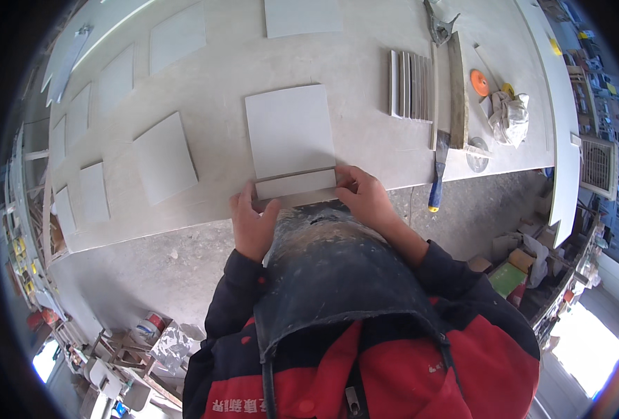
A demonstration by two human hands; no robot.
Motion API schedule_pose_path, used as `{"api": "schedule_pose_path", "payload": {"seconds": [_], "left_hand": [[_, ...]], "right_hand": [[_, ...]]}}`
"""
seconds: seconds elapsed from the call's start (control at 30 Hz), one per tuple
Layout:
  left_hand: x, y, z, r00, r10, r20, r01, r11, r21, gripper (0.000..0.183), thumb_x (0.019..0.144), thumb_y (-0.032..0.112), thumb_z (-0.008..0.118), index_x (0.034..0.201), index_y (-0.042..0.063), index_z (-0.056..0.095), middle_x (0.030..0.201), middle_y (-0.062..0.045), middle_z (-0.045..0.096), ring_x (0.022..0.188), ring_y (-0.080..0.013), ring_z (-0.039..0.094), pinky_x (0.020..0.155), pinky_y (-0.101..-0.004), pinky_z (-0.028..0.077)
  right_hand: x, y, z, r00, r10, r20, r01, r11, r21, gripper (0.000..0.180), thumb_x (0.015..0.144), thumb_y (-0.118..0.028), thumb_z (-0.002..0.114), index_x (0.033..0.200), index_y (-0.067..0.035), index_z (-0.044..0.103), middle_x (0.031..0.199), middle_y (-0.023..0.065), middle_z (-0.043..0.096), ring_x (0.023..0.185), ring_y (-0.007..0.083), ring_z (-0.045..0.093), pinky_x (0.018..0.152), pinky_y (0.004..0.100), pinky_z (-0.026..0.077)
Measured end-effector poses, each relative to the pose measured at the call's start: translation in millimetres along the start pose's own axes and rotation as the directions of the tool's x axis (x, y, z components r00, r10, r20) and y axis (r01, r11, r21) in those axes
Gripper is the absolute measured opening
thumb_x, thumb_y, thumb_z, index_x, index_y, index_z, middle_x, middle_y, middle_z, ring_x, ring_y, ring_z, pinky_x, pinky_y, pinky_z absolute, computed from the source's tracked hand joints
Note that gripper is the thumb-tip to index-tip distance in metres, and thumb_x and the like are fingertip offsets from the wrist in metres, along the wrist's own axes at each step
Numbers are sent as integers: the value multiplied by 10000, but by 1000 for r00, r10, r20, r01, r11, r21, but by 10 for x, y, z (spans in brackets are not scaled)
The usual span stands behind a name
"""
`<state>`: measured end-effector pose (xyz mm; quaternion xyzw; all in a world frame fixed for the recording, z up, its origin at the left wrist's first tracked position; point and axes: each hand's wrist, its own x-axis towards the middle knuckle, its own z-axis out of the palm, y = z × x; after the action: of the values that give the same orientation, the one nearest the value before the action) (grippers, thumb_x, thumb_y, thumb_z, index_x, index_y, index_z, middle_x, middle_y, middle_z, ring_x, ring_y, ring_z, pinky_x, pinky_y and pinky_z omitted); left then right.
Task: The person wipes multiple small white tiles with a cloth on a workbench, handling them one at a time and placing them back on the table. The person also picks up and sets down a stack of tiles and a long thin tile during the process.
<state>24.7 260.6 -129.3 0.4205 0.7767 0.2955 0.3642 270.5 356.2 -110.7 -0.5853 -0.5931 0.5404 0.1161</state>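
A narrow white strip point(296, 183) lies along the near edge of a square white panel point(291, 131) on the worktable. My left hand point(253, 217) holds the strip's left end between thumb and fingers. At its right end, the fingers and thumb of my right hand point(363, 194) grip the strip. A thin dark line shows between strip and panel; whether they touch there I cannot tell.
More white panels point(165, 157) lie to the left and beyond. On the right are a row of upright strips point(410, 86), a long bar point(458, 89), a spring clamp point(441, 26), an orange disc point(479, 83), a crumpled cloth point(509, 118) and a blue-handled scraper point(436, 183) overhanging the table edge.
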Motion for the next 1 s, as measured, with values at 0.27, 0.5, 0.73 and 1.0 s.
{"api": "schedule_pose_path", "payload": {"seconds": [0.27,0.5,0.73,1.0], "left_hand": [[118,-352,-87,987,81,140,-42,964,-263,653,897,163,767,1458,-54,514,1193,-165,563,919,-198,616,835,-330,542],[248,-305,-161,960,24,281,72,942,-329,618,905,167,750,1457,-17,539,1207,-170,568,981,-211,634,869,-339,550],[270,-267,-184,953,29,300,69,948,-312,618,899,170,742,1456,-15,546,1212,-172,572,1011,-226,634,889,-357,551],[231,-299,-138,964,55,260,35,945,-326,599,887,184,748,1424,-13,572,1217,-185,594,1028,-252,636,884,-365,549]], "right_hand": [[-48,-39,194,989,29,-147,-24,999,37,493,860,-83,671,1350,-29,658,973,96,693,832,189,671,809,347,558],[-17,-48,186,987,4,-163,-3,1000,7,523,853,-92,680,1373,-51,657,1002,109,672,863,201,667,829,349,559],[18,-79,117,991,-1,-131,3,1000,19,510,859,-108,698,1364,-50,666,1015,122,680,882,213,670,844,354,558],[43,36,45,995,13,-99,-8,999,53,519,866,-143,737,1367,-34,658,1077,145,700,934,224,692,877,357,563]]}}
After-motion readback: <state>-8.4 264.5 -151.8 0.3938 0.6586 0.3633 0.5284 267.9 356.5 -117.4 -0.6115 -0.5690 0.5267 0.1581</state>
